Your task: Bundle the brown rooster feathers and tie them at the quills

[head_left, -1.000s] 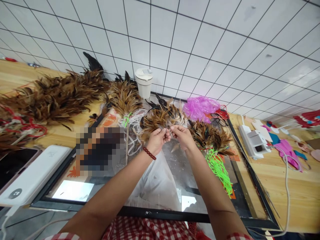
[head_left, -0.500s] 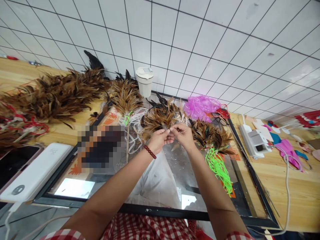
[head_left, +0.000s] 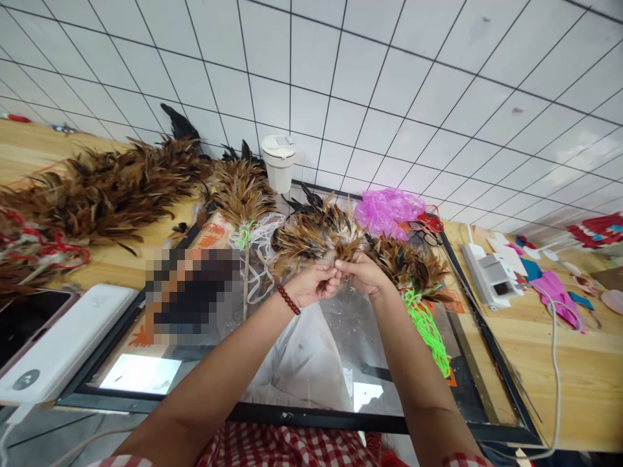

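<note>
Left hand (head_left: 311,285) and right hand (head_left: 364,272) both pinch the quill end of a feather bundle (head_left: 316,237) above the glass pane (head_left: 350,344). Looks mid-bundle, not yet tied. Many bundled feathers (head_left: 111,188) lie on the counter (head_left: 584,370); green cord (head_left: 428,327) lies untouched.

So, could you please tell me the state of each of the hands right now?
Left hand: closed, pinching the brown feather bunch.
Right hand: closed, pinching the same bunch.

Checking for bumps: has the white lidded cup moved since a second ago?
No. The white lidded cup stays by the tiled wall, just beyond the black frame.
</note>
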`<state>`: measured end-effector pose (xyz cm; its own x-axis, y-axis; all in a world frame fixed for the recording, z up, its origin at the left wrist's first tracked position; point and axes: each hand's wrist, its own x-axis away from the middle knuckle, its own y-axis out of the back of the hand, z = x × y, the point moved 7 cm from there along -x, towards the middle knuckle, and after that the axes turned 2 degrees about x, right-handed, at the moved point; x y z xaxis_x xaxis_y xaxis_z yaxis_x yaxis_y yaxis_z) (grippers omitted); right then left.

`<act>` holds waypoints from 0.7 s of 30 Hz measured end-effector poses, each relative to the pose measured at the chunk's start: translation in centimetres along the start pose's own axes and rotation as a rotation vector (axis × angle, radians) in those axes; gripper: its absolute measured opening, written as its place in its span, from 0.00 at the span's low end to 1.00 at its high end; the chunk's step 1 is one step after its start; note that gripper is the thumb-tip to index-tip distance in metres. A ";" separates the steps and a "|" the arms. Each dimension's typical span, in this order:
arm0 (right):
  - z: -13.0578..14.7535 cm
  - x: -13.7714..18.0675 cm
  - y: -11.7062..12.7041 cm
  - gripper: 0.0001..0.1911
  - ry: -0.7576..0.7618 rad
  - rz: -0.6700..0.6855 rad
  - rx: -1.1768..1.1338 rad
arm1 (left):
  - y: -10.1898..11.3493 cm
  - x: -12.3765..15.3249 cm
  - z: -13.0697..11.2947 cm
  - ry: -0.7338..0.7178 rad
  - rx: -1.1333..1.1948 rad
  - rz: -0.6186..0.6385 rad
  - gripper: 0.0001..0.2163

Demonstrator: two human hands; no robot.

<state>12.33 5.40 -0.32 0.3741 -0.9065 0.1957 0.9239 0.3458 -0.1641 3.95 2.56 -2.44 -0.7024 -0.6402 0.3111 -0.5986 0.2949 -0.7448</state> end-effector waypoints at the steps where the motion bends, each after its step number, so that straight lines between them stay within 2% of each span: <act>1: 0.3 -0.1 0.3 0.19 0.028 -0.054 0.008 | 0.1 0.0 -0.3 -0.051 -0.026 -0.028 0.11; 5: 1.0 -0.5 1.4 0.20 0.157 -0.322 -0.062 | 0.4 0.3 -2.0 -0.342 -0.047 -0.188 0.17; 7: 0.6 -0.8 1.4 0.20 0.185 -0.386 -0.097 | 0.3 0.5 -2.5 -0.423 -0.042 -0.225 0.23; 9: 0.2 -1.1 1.0 0.20 0.212 -0.402 -0.078 | 0.5 0.6 -2.8 -0.475 -0.047 -0.269 0.24; 14: 0.0 -1.0 -0.1 0.18 0.245 -0.390 0.008 | 2.0 1.0 -3.7 -0.556 -0.070 -0.404 0.15; 18: 1.5 -0.3 -0.8 0.12 0.286 -0.353 0.129 | 3.1 1.2 -4.2 -0.598 -0.059 -0.473 0.13; 21: 2.5 0.1 -1.0 0.12 0.332 -0.354 0.158 | 3.2 1.2 -4.4 -0.641 0.022 -0.484 0.14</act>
<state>11.60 5.56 2.27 0.0142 -0.9939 -0.1092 0.9999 0.0131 0.0102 -0.53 5.81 -1.90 -0.0051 -0.9781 0.2081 -0.7681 -0.1295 -0.6271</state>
